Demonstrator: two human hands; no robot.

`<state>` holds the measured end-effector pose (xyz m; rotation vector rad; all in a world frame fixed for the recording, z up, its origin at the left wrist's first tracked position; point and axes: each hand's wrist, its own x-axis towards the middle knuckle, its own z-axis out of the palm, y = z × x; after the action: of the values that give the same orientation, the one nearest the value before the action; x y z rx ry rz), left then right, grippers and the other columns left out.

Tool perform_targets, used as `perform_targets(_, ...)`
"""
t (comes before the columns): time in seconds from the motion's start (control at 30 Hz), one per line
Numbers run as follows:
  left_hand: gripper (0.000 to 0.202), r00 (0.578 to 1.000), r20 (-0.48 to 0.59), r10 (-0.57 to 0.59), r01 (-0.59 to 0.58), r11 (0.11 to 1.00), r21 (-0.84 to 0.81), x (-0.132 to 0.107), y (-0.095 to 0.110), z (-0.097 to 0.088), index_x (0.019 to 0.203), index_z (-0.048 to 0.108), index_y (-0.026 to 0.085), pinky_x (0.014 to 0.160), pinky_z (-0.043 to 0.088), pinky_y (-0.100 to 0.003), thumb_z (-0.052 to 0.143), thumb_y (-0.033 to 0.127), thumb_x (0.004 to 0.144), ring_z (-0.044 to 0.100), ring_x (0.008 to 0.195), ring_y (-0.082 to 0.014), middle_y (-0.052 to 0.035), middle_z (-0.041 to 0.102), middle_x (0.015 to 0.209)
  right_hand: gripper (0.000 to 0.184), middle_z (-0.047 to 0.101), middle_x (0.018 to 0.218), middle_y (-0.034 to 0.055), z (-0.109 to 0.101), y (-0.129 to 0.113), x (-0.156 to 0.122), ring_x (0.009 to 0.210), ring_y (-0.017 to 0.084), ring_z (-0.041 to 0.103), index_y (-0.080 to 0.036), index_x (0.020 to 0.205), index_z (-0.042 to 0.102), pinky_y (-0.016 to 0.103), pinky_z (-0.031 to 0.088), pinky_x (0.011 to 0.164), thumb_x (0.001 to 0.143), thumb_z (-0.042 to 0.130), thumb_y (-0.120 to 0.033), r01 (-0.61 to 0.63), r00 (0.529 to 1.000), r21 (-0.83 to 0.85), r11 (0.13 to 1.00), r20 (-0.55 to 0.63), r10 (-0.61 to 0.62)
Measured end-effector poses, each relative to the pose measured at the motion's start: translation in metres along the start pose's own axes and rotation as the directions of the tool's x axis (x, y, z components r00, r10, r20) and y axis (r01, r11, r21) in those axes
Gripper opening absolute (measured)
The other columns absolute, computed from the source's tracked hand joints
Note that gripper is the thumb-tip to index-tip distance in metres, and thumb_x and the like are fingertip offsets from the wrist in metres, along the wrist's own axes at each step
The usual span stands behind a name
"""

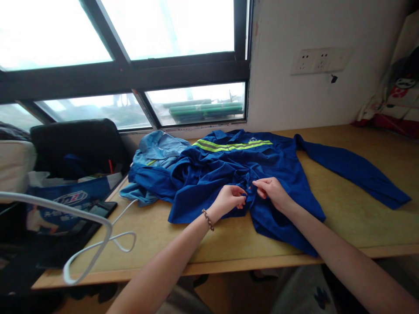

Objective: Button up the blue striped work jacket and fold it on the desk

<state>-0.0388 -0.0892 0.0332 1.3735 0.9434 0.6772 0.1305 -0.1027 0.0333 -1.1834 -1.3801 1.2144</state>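
A dark blue work jacket [225, 168] with a yellow-green reflective stripe lies spread on the wooden table [353, 209], one sleeve stretched to the right. My left hand [230, 198], with a bead bracelet on the wrist, pinches the jacket's front fabric. My right hand [271, 191] pinches the same fabric right beside it, fingertips nearly touching the left hand's. A lighter blue garment [157, 152] lies bunched under the jacket's left side.
A white plastic hanger [98, 244] juts in at the left near the table edge. A black phone [103, 209] with a white cable lies on a blue bag. A black chair back [77, 144] stands at the window. Wall sockets [319, 61] sit above the table.
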Motion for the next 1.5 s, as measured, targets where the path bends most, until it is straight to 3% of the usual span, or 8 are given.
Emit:
perform_targets(0.13, 0.019, 0.999, 0.003, 0.035, -0.034, 0.994, -0.1, 0.0, -0.003, 0.002, 0.075, 0.052, 0.01, 0.046, 0.048, -0.021, 0.065, 0.016, 0.063, 0.059, 0.046, -0.0127, -0.0024, 0.061, 0.054, 0.037, 0.05, 0.039, -0.0012, 0.003, 0.001, -0.001, 0.035, 0.006, 0.037, -0.015, 0.045, 0.051, 0.021, 0.025, 0.04, 0.073, 0.052, -0.038, -0.078, 0.991, -0.048, 0.996, 0.104, 0.083)
perform_targets(0.3, 0.029, 0.994, -0.052, 0.094, -0.1, 0.985, -0.142, -0.002, -0.001, 0.004, 0.073, 0.044, 0.013, 0.048, 0.051, -0.026, 0.069, 0.022, 0.061, 0.063, 0.051, -0.0179, -0.0023, 0.062, 0.055, 0.035, 0.05, 0.04, -0.0017, 0.001, 0.002, 0.001, 0.035, 0.005, 0.038, -0.014, 0.047, 0.051, 0.02, 0.024, 0.039, 0.071, 0.055, -0.04, -0.181, 0.98, 0.108, 0.978, 0.106, 0.169)
perform_targets(0.73, 0.027, 0.981, -0.144, 0.129, -0.149, 0.979, -0.14, -0.003, 0.006, 0.002, 0.067, 0.048, 0.011, 0.051, 0.052, -0.026, 0.07, 0.025, 0.061, 0.064, 0.055, -0.0196, -0.0047, 0.063, 0.056, 0.034, 0.058, 0.048, 0.0016, -0.001, 0.003, 0.001, 0.037, 0.005, 0.042, -0.012, 0.055, 0.057, 0.018, 0.028, 0.039, 0.071, 0.058, -0.042, -0.201, 0.978, 0.19, 0.961, 0.094, 0.186)
perform_targets(0.9, 0.025, 0.981, -0.155, 0.12, -0.142, 0.98, -0.138, -0.003, 0.005, 0.002, 0.067, 0.049, 0.011, 0.051, 0.053, -0.026, 0.07, 0.024, 0.061, 0.064, 0.056, -0.0195, -0.0056, 0.064, 0.058, 0.033, 0.059, 0.05, 0.0024, 0.0, 0.0, -0.001, 0.037, 0.005, 0.045, -0.012, 0.056, 0.055, 0.017, 0.031, 0.039, 0.071, 0.06, -0.042, -0.246, 0.966, 0.28, 0.928, 0.145, 0.213)
perform_targets(1.17, 0.025, 0.98, -0.153, 0.123, -0.144, 0.98, -0.133, -0.003, 0.005, -0.001, 0.066, 0.052, 0.011, 0.052, 0.053, -0.026, 0.071, 0.026, 0.059, 0.064, 0.056, -0.019, -0.0047, 0.064, 0.056, 0.023, 0.063, 0.059, 0.0033, -0.002, -0.001, 0.0, 0.041, 0.006, 0.051, -0.012, 0.073, 0.064, 0.015, 0.034, 0.037, 0.068, 0.063, -0.035, -0.36, 0.928, 0.377, 0.854, 0.242, 0.284)
perform_targets(1.27, 0.023, 0.983, -0.137, 0.125, -0.144, 0.98, -0.138, -0.003, 0.004, -0.002, 0.065, 0.054, 0.011, 0.054, 0.053, -0.026, 0.071, 0.025, 0.058, 0.064, 0.057, -0.0187, -0.0052, 0.065, 0.059, 0.024, 0.064, 0.059, 0.0032, 0.001, 0.0, -0.001, 0.042, 0.007, 0.052, -0.012, 0.08, 0.064, 0.014, 0.034, 0.036, 0.064, 0.066, -0.03, -0.308, 0.945, 0.281, 0.909, 0.202, 0.257)
perform_targets(1.37, 0.023, 0.987, -0.12, 0.103, -0.122, 0.978, -0.166, -0.003, 0.003, -0.002, 0.067, 0.055, 0.01, 0.057, 0.053, -0.027, 0.071, 0.023, 0.057, 0.065, 0.06, -0.0194, -0.0063, 0.065, 0.063, 0.025, 0.06, 0.049, 0.0007, 0.005, 0.0, -0.003, 0.037, 0.008, 0.05, -0.012, 0.079, 0.064, 0.017, 0.035, 0.035, 0.064, 0.065, -0.032, -0.144, 0.984, 0.062, 0.988, 0.113, 0.137)
perform_targets(1.5, 0.025, 0.992, -0.12, 0.048, -0.072, 0.976, -0.204, -0.004, 0.005, 0.001, 0.068, 0.054, 0.009, 0.058, 0.053, -0.029, 0.071, 0.025, 0.058, 0.065, 0.059, -0.0203, -0.0065, 0.065, 0.062, 0.023, 0.054, 0.043, -0.0016, 0.009, -0.001, -0.006, 0.035, 0.009, 0.047, -0.013, 0.077, 0.064, 0.019, 0.036, 0.036, 0.069, 0.061, -0.035, 0.048, 0.998, -0.18, 0.983, 0.035, -0.042)
